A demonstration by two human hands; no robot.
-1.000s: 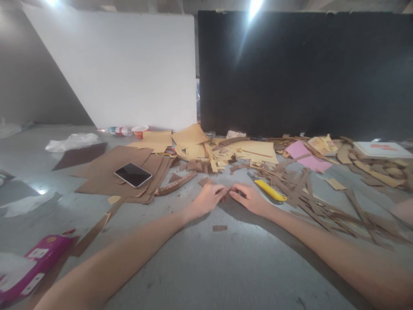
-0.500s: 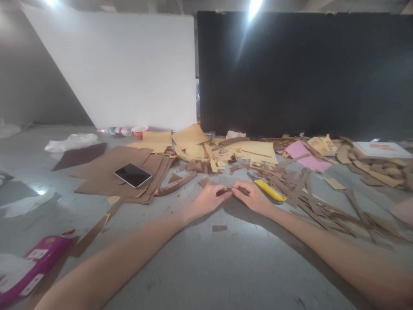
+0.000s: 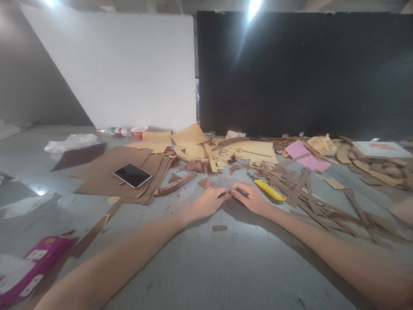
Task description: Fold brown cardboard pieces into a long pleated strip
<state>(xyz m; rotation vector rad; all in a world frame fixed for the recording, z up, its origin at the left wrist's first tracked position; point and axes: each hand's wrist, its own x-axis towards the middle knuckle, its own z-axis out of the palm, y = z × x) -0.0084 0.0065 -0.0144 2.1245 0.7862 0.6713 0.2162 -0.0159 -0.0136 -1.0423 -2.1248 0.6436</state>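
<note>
My left hand [image 3: 211, 200] and my right hand [image 3: 250, 197] meet fingertip to fingertip over the grey floor. Between them they pinch a small brown cardboard piece [image 3: 226, 195], mostly hidden by the fingers. A yellow utility knife [image 3: 269, 190] lies just right of my right hand. Another small brown scrap [image 3: 220, 228] rests on the floor below the hands, and a cardboard chip [image 3: 205, 182] lies just beyond my left hand.
A phone [image 3: 132, 175] lies on brown cardboard sheets [image 3: 106, 172] at left. Tan sheets [image 3: 190, 137] and brown strips [image 3: 309, 193] litter the back and right. A pink sheet [image 3: 305, 156], a magenta box [image 3: 35, 262], a white board [image 3: 122, 69] and a black board [image 3: 303, 73] stand around.
Both hands stayed together at the same spot; the fingers shifted slightly around the small cardboard piece, first lifting it a little, then lowering it.
</note>
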